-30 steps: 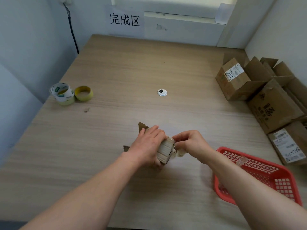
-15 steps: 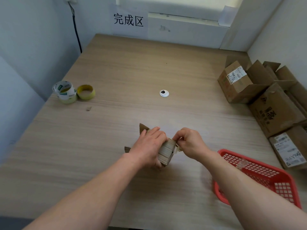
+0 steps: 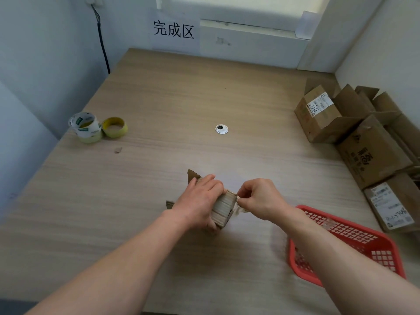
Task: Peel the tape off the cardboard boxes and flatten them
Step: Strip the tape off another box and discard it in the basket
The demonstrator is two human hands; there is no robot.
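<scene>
Two hands busy: my left hand (image 3: 200, 201) grips the box (image 3: 223, 209); my right hand (image 3: 261, 198) has re-pinched the loosening tape (image 3: 238, 210) higher, so peeling continues.

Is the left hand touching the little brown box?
Touching. The head view shows the left hand gripping the small brown cardboard box, fingers curled over its top, while the right hand pinches its clear tape.

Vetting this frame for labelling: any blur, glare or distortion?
Head view: bright window nearly washes out; wide-angle lens skews edges of the pale wooden table; red plastic mesh basket smears at lower right; clear tape pinched by the right hand is soft; shadows faint.
</scene>
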